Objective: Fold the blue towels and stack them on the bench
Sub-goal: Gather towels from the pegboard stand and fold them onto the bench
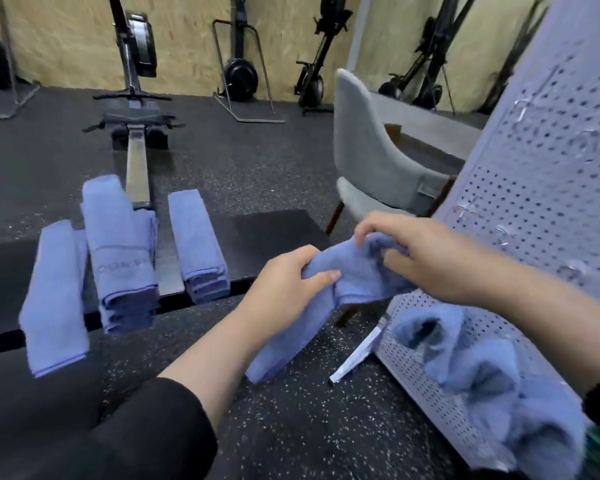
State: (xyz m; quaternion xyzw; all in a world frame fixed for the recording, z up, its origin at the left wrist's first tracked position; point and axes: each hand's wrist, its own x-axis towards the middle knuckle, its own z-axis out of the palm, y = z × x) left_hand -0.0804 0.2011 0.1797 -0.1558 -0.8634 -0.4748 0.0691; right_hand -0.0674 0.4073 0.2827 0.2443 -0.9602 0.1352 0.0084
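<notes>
Towel (326,289) between both hands' fingers (329,276)

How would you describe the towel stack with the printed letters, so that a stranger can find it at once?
Look at the black bench that runs across the rubber floor in front of the person. Three piles of folded blue towels lie on it, side by side. The lettered stack is the middle one, the tallest, with a dark stripe and grey print on top; the left pile and right pile are plain.

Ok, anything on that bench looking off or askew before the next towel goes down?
The leftmost folded towel hangs over the front edge of the bench, tilted, unlike the two stacks beside it. Both hands grip an unfolded towel. Nothing looks spilled or damaged.
</notes>
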